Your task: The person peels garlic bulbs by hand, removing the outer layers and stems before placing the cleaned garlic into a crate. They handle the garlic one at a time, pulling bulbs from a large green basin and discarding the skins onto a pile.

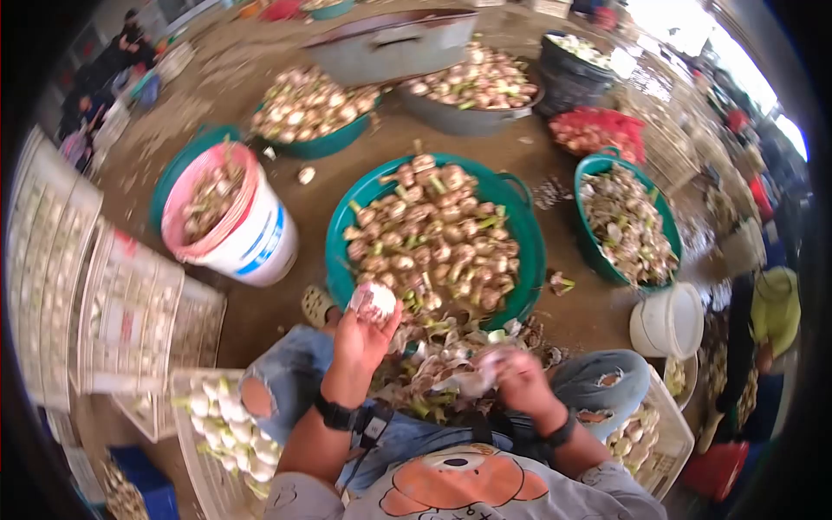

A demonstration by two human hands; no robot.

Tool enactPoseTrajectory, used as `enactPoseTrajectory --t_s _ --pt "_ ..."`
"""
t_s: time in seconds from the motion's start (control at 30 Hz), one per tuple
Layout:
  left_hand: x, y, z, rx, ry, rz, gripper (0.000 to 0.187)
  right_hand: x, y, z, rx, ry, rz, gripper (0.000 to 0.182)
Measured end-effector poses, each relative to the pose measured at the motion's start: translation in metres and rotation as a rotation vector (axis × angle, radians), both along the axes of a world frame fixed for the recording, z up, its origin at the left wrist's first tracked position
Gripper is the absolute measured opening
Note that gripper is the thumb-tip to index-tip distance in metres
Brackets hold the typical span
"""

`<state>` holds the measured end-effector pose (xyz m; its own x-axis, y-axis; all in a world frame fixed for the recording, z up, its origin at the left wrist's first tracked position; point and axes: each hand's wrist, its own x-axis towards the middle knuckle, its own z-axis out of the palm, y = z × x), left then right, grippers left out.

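Note:
My left hand (362, 336) is wrapped round a garlic bulb (373, 301), purple and white, at the near rim of a green basin (340, 251). That basin holds many garlic bulbs (442, 230) with cut stems. To the right, my right hand (523, 381) is closed and blurred by motion, with a pale piece of garlic skin (479, 374) at its fingertips. Loose skins and stem scraps (433, 360) lie heaped between my knees, below both hands. Peeled white bulbs (230, 425) fill a crate beside my left leg.
A white bucket (269, 247) stands at left, near stacked crates (130, 321). Right are a green tub of skins (582, 212) and a white pail (667, 321). Behind stand more garlic basins (325, 143) and a metal tub (390, 52). A person (776, 312) is far right.

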<state>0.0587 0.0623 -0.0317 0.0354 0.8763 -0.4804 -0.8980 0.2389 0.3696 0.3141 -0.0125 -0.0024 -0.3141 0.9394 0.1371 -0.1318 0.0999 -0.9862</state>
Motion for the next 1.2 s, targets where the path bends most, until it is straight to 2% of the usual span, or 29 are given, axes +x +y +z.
enactPoseTrajectory --t_s 0.03,0.1,0.13,0.17,0.2,0.23,0.3,0.37,0.4,0.43,0.47,0.5,0.57,0.6,0.63,0.7,0.73,0.77,0.8,0.83,0.9,0.97,1.03,1.1,1.17,1.2 --pt "-0.004 0.001 0.0 0.019 -0.004 0.01 0.022 0.011 0.0 0.01 -0.18 0.095 -0.106 0.009" --pt "-0.005 -0.001 -0.001 0.029 0.086 0.038 0.022 0.024 0.013 0.028 -0.074 -0.123 -0.182 0.011" --pt "-0.001 0.0 -0.001 0.055 0.173 0.036 0.022 0.023 0.021 0.028 0.063 -0.382 0.008 0.025" --pt "0.006 0.001 -0.001 0.087 0.257 0.028 0.023 0.028 0.018 0.018 0.195 -0.999 0.192 0.039" --pt "0.015 -0.002 0.014 0.166 0.416 -0.05 0.023 0.021 0.015 0.021 0.228 -1.037 0.142 0.045" --pt "0.023 -0.003 0.018 0.172 0.405 -0.064 0.023 0.004 0.012 0.025 0.261 -1.075 0.091 0.053" --pt "0.036 -0.011 0.017 0.176 0.701 -0.103 0.023 -0.022 0.027 0.033 -0.05 -0.77 -0.064 0.058" --pt "0.037 -0.016 -0.002 0.243 0.786 -0.159 0.022 -0.049 0.042 0.035 -0.012 -0.415 -0.166 0.053" --pt "0.037 -0.018 -0.007 0.207 0.77 -0.196 0.022 -0.058 0.053 0.018 0.31 -0.392 -0.132 0.045" --pt "0.035 -0.019 -0.007 0.172 0.757 -0.231 0.021 -0.058 0.053 0.01 0.31 -0.387 -0.129 0.045" --pt "0.032 -0.019 -0.006 0.088 0.599 -0.286 0.023 -0.057 0.051 0.004 0.422 -0.444 -0.103 0.045" --pt "0.032 -0.019 -0.004 0.087 0.601 -0.275 0.023 -0.055 0.047 -0.001 0.534 -0.502 -0.071 0.046" --pt "0.033 -0.021 -0.005 -0.122 0.243 -0.299 0.029 -0.045 0.028 -0.004 0.556 -0.505 0.029 0.053" --pt "0.017 -0.018 -0.015 -0.028 0.2 -0.452 0.029 -0.036 0.019 0.006 0.563 -0.508 0.122 0.046" --pt "0.011 -0.01 -0.018 -0.126 0.058 -0.314 0.025 -0.025 0.012 0.01 0.569 -0.512 0.215 0.039" --pt "0.001 -0.007 -0.009 -0.04 0.008 -0.224 0.026 0.0 0.006 0.005 0.302 -0.166 -0.188 0.022" --pt "0.002 -0.007 0.0 -0.036 0.004 -0.264 0.029 0.009 0.009 0.016 0.241 -0.255 -0.385 0.015" --pt "0.006 -0.008 0.001 -0.044 0.0 -0.267 0.029 0.016 0.013 0.028 0.177 -0.344 -0.59 0.018" --pt "0.013 -0.008 0.002 -0.049 0.069 -0.249 0.027 0.022 0.017 0.029 0.159 -0.3 -0.519 0.014" --pt "0.021 -0.007 0.003 -0.049 0.139 -0.235 0.025 0.025 0.023 0.024 0.365 -0.462 -0.343 0.014" --pt "0.029 -0.01 0.003 -0.028 0.152 -0.211 0.023 0.009 0.011 0.034 0.19 -0.918 0.184 0.012" --pt "0.029 -0.012 -0.01 0.092 0.617 -0.222 0.022 -0.005 0.01 0.016 0.136 -0.944 0.158 0.013" --pt "0.035 -0.018 -0.004 0.15 0.7 -0.143 0.018 -0.025 0.013 0.011 0.076 -0.966 0.149 0.015" --pt "0.039 -0.023 -0.001 0.398 0.966 -0.017 0.018 -0.045 0.026 0.021 -0.014 -0.598 -0.113 0.017" --pt "0.042 -0.025 0.001 0.453 0.964 -0.004 0.021 -0.061 0.034 0.018 -0.084 -0.569 -0.152 0.018" --pt "0.042 -0.026 0.001 0.544 1.106 0.044 0.022 -0.066 0.038 0.016 -0.147 -0.543 -0.18 0.018"
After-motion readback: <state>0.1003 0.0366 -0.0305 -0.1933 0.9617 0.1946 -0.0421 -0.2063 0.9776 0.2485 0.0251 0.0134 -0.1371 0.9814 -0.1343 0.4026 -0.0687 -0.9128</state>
